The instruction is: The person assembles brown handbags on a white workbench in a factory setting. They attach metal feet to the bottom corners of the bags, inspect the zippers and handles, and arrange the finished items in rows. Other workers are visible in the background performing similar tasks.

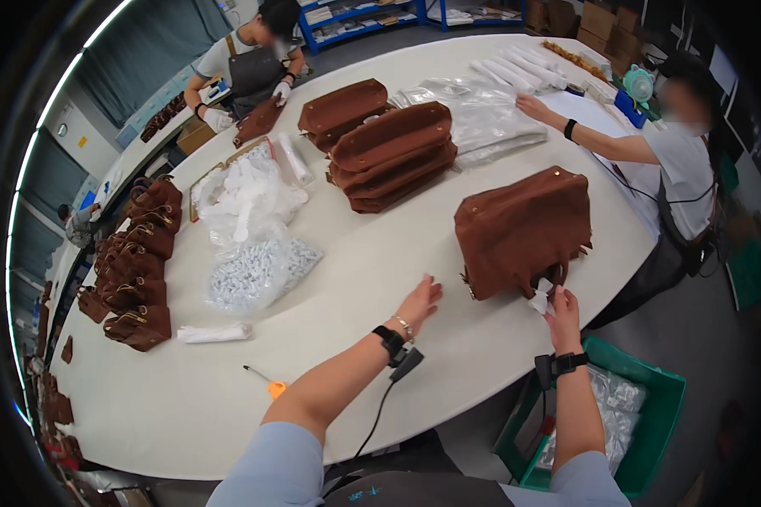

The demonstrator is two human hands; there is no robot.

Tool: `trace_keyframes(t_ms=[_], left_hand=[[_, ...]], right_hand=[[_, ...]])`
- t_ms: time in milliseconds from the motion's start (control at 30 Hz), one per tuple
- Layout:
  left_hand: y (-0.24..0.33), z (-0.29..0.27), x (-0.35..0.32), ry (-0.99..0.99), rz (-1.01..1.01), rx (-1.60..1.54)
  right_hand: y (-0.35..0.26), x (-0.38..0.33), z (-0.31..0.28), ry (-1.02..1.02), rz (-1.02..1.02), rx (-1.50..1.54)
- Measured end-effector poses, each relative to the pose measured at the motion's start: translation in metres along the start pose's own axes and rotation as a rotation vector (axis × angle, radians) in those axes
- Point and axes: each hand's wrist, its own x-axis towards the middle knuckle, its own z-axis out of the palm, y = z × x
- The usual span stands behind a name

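A brown handbag (524,224) lies on the white table in front of me, its base with small metal studs turned up and away and its handles toward me. At the handles, my right hand (564,314) pinches a small white piece of wrapping (541,297); whether it is paper or film I cannot tell. My left hand (420,306) is held over the table just left of the bag, fingers apart and holding nothing.
Brown handbags (393,156) stand mid-table; more (139,262) line the left edge. Between lie bags of small white pieces (258,270), a white roll (214,333) and an orange-handled tool (276,389). A green crate (664,401) stands below right. Two co-workers flank the table's far side.
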Motion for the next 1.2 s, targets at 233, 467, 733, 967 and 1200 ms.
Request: trace_keyframes(t_ms=[233, 467, 733, 967, 1200], left_hand=[[0.002, -0.052, -0.054, 0.115, -0.048, -0.001], [-0.046, -0.087, -0.134, 0.067, -0.074, -0.014], [-0.120, -0.174, -0.308, 0.229, 0.117, -0.095], [-0.237, -0.314, -0.586, 0.568, 0.285, -0.324], [-0.375, -0.396, -0.863, 1.114, 0.342, -0.597]], right_hand=[[0.009, -0.004, 0.012, 0.124, -0.028, -0.007], [0.076, -0.021, -0.060, 0.161, -0.122, 0.001], [0.086, -0.250, 0.052, 0.183, -0.130, -0.421], [0.150, -0.470, 0.228, -0.350, -0.171, -0.314], [0.256, -0.718, 0.431, -1.043, 0.114, -0.323]])
